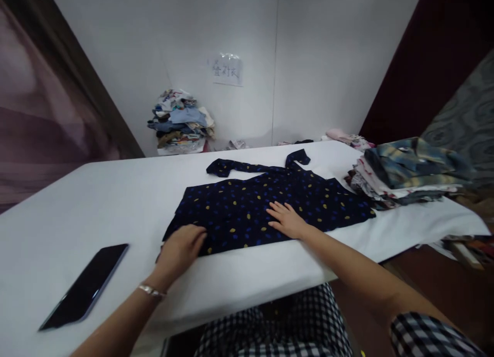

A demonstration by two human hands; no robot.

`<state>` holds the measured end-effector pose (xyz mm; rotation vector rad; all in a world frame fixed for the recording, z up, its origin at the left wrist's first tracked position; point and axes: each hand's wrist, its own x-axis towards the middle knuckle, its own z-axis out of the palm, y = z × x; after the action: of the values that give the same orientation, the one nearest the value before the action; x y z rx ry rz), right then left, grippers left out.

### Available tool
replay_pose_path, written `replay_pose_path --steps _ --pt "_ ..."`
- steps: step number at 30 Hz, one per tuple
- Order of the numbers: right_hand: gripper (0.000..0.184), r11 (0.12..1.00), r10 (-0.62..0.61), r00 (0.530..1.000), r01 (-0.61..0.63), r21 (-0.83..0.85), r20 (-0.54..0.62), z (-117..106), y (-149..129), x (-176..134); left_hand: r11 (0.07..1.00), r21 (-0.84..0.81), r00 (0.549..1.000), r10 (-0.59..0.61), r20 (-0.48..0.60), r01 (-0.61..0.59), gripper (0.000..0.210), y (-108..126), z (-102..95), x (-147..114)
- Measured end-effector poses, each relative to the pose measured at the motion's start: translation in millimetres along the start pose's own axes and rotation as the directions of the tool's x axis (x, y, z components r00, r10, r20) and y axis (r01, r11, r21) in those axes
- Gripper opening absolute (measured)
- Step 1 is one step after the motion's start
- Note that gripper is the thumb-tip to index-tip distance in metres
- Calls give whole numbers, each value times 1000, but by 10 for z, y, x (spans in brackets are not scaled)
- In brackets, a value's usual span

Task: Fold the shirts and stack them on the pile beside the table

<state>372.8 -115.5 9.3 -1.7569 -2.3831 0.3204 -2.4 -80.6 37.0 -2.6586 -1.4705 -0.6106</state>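
Observation:
A dark navy shirt (247, 205) with blue and yellow spots lies spread on the white-covered table (127, 192). Its two sleeves stretch out along the far side, their cuffs bent outward. My left hand (181, 248), with a bracelet at the wrist, is at the shirt's near left corner; its fingers are curled together on the edge of the cloth, and the fingertips are partly hidden. Flat on the middle of the shirt rests my right hand (287, 220), fingers spread and nothing in its grasp.
A dark smartphone (87, 285) lies at the left. Folded clothes form a stack (409, 172) at the right, touching or near the shirt. Behind the table rises a tall clothes pile (181, 120) by the wall, where a paper sign (227, 70) hangs.

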Motion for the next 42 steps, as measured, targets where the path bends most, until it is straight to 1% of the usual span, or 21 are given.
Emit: replay_pose_path --steps 1,2,3,4,7,9,13,16,17,19,21,23,26,30,33,37,38,42 --pt "62 1000 10 1000 -10 -7 -13 31 2 -26 996 -27 996 87 32 -86 38 87 74 -66" --pt "62 1000 21 999 -21 -14 -35 56 7 -46 990 -39 989 141 50 -139 38 158 144 -120" --pt "63 999 28 998 -29 -18 -58 75 14 -58 987 -34 985 161 57 -159 39 206 202 -160" --pt "63 999 28 996 -30 -24 -82 87 22 -66 988 -17 987 153 58 -152 41 232 243 -183" --pt "61 999 -1 991 -6 -45 -136 93 38 -79 997 59 995 38 93 -44 47 197 258 -155" --pt "58 999 -20 992 14 -46 -126 85 42 -89 993 107 989 -58 135 43 50 122 207 -75" --pt "57 1000 -21 998 21 -11 -58 73 42 -87 958 189 956 -245 160 214 54 -15 97 125" --pt "58 999 -15 999 16 35 -45 62 49 -70 934 226 921 -324 215 276 54 -37 49 208" --pt "58 998 -12 999 15 65 -44 54 61 -70 933 229 918 -327 224 277 52 -27 37 209" --pt "58 992 11 996 -1 127 -83 31 110 -100 937 227 934 -308 183 265 47 2 19 167" --pt "55 986 57 983 -28 164 -174 4 208 -184 947 212 955 -271 122 242 42 24 11 82" --pt "49 985 93 963 -51 166 -254 -15 357 -324 958 179 963 -246 110 224 40 15 15 -18" --pt "41 987 114 955 -76 144 -273 -13 623 -591 965 128 961 -244 132 227 39 -52 44 -122" --pt "41 984 161 944 -133 115 -290 30 866 -875 971 120 970 -219 108 206 35 -135 73 -113" --pt "39 974 197 931 -152 165 -306 55 913 -957 973 125 973 -207 101 194 30 -126 41 -71" --pt "32 936 279 908 -183 302 -314 78 922 -971 974 93 978 -209 14 207 28 -80 -46 -112" --pt "30 926 295 902 -188 329 -315 84 925 -972 975 85 978 -207 8 206 28 -80 -60 -139" --pt "27 910 311 894 -183 371 -322 90 927 -984 974 79 972 -217 87 210 27 -132 -47 -244"
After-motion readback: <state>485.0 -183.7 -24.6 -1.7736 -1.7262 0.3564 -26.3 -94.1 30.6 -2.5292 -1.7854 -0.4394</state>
